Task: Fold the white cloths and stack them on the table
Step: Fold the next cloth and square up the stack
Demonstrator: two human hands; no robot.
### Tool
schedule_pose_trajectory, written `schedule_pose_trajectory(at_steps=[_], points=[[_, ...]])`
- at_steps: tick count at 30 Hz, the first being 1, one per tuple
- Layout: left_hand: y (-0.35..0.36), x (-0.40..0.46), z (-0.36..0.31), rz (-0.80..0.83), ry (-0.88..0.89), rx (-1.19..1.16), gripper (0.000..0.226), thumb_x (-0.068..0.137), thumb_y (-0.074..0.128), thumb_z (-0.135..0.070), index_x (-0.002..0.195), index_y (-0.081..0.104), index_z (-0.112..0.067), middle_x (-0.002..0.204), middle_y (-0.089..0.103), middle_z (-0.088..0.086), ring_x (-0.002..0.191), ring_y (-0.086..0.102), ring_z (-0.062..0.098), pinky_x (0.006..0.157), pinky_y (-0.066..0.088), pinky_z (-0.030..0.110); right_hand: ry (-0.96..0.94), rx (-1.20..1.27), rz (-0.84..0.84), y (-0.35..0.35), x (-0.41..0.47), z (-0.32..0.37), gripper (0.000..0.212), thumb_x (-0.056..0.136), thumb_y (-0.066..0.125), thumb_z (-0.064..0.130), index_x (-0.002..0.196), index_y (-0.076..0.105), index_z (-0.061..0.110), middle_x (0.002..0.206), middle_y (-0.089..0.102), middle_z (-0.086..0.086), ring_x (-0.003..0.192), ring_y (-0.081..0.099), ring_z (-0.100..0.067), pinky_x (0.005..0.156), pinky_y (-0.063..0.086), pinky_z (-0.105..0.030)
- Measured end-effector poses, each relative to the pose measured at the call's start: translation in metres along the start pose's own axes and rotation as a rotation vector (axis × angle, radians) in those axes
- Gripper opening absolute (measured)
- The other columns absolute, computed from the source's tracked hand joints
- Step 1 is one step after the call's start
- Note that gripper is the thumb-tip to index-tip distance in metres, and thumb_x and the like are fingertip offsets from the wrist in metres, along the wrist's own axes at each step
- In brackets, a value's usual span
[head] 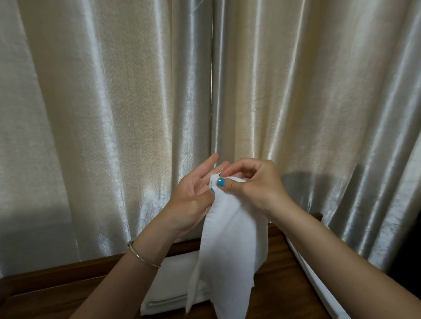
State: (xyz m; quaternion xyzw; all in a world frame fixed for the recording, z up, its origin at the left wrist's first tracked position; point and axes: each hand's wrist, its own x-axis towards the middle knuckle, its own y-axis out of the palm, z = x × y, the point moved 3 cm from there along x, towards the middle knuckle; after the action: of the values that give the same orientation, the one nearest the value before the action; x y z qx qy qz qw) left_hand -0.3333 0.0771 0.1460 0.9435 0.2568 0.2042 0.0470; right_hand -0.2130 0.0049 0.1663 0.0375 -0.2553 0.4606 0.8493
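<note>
A white cloth (228, 249) hangs down in front of me, held up by its top edge above the table. My right hand (255, 184) pinches that top edge between thumb and fingers. My left hand (194, 195) grips the same edge just to the left, thumb on the cloth and the other fingers spread upward. Below the hanging cloth, a stack of folded white cloths (171, 287) lies on the dark wooden table (66, 300); the hanging cloth covers the stack's right part.
Shiny cream curtains (107, 103) hang close behind the table and fill the background. The table has a raised back rim (89, 265). A white strip (311, 275) runs along the table's right side. A bracelet is on my left wrist.
</note>
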Motion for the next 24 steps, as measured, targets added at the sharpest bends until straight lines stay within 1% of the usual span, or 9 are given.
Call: schedule_pose_trajectory(at_steps=[2, 5, 8, 10, 12, 16, 20, 24], points=[[-0.0013, 0.0013, -0.0002, -0.001, 0.003, 0.010, 0.076, 0.073, 0.056, 0.005, 0.140, 0.035, -0.024, 0.144, 0.045, 0.006, 0.126, 0.053, 0.019, 0.089, 0.054, 0.026, -0.003, 0.015, -0.015, -0.0001, 0.0000, 0.0006, 0.018, 0.068, 0.084, 0.005, 0.067, 0.073, 0.019, 0.068, 0.071, 0.002, 0.068, 0.065, -0.014, 0.068, 0.054, -0.032], [-0.0026, 0.0020, 0.0005, 0.003, -0.009, 0.013, 0.079, 0.073, 0.050, 0.010, 0.144, 0.031, -0.018, 0.145, 0.044, 0.008, 0.127, 0.052, 0.021, 0.085, 0.055, 0.025, -0.035, 0.019, 0.010, -0.0009, 0.0002, 0.0020, 0.014, 0.069, 0.083, 0.004, 0.070, 0.072, 0.014, 0.071, 0.073, 0.007, 0.071, 0.067, -0.010, 0.071, 0.054, -0.029], [-0.0031, 0.0020, 0.0014, 0.000, -0.015, 0.024, 0.079, 0.073, 0.047, 0.011, 0.145, 0.030, -0.017, 0.146, 0.043, 0.008, 0.127, 0.052, 0.021, 0.088, 0.054, 0.028, -0.090, -0.030, 0.034, -0.0017, 0.0011, 0.0033, 0.014, 0.069, 0.082, 0.004, 0.071, 0.072, 0.013, 0.075, 0.073, 0.007, 0.074, 0.067, -0.007, 0.073, 0.053, -0.024], [-0.0034, 0.0030, 0.0008, -0.005, -0.018, 0.022, 0.079, 0.071, 0.046, 0.011, 0.144, 0.032, -0.016, 0.146, 0.043, 0.009, 0.128, 0.051, 0.022, 0.088, 0.054, 0.026, -0.106, -0.025, 0.011, -0.0013, 0.0015, 0.0025, 0.015, 0.069, 0.082, 0.003, 0.070, 0.072, 0.014, 0.073, 0.073, 0.010, 0.072, 0.066, -0.005, 0.071, 0.052, -0.020], [-0.0032, 0.0042, 0.0002, -0.010, -0.021, 0.030, 0.079, 0.071, 0.047, 0.011, 0.143, 0.032, -0.017, 0.146, 0.043, 0.009, 0.128, 0.051, 0.021, 0.089, 0.053, 0.026, -0.106, -0.007, -0.017, -0.0006, 0.0017, 0.0002, 0.018, 0.069, 0.082, 0.003, 0.069, 0.071, 0.017, 0.072, 0.073, 0.011, 0.071, 0.067, -0.005, 0.070, 0.052, -0.020], [-0.0036, 0.0048, 0.0020, -0.016, -0.035, 0.101, 0.080, 0.072, 0.049, 0.008, 0.145, 0.030, -0.018, 0.147, 0.042, 0.006, 0.127, 0.052, 0.018, 0.089, 0.052, 0.027, -0.089, 0.012, -0.048, -0.0007, 0.0016, -0.0042, 0.019, 0.069, 0.083, 0.004, 0.068, 0.071, 0.020, 0.076, 0.074, 0.005, 0.075, 0.070, -0.010, 0.073, 0.054, -0.026], [-0.0057, 0.0050, 0.0030, -0.008, -0.044, 0.199, 0.079, 0.073, 0.046, 0.004, 0.144, 0.028, -0.025, 0.148, 0.041, 0.005, 0.130, 0.049, 0.016, 0.090, 0.051, 0.024, -0.074, 0.010, -0.062, 0.0021, -0.0023, -0.0064, 0.021, 0.070, 0.082, 0.004, 0.068, 0.070, 0.022, 0.073, 0.073, 0.010, 0.072, 0.069, -0.005, 0.068, 0.051, -0.019], [-0.0071, 0.0055, 0.0018, -0.006, -0.067, 0.259, 0.080, 0.072, 0.048, 0.000, 0.145, 0.027, -0.023, 0.148, 0.042, 0.002, 0.130, 0.048, 0.013, 0.089, 0.050, 0.021, -0.083, -0.013, -0.085, 0.0032, -0.0030, -0.0066, 0.023, 0.070, 0.082, 0.005, 0.068, 0.070, 0.025, 0.074, 0.073, 0.014, 0.073, 0.069, -0.004, 0.069, 0.052, -0.019]])
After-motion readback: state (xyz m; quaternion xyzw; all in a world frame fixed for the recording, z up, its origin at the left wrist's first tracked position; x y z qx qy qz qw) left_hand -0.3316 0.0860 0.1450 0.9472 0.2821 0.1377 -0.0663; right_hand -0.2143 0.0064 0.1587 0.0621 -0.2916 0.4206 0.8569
